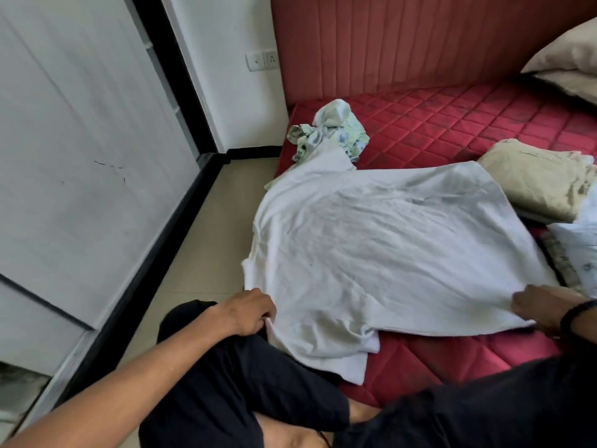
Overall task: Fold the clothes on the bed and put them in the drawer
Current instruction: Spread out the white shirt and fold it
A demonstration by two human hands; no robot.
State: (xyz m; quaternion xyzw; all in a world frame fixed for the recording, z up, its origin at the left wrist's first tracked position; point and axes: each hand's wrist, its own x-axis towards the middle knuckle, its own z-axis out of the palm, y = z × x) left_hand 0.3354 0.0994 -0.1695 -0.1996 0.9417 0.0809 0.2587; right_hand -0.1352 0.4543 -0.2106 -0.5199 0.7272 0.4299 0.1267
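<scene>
Both hands are pinching the shirt [381,240]: left hand [248,313] and right hand [539,307] gripping opposite near edges, probably stretching it flat on the bed [452,121] for folding.

No readable text, label, brand, number or sign appears anywhere. The crumpled green-patterned garment [329,132] on the red quilted mattress [452,121] carries only a print, and the wall switch plate [262,60] shows small marks too blurred to read.
</scene>
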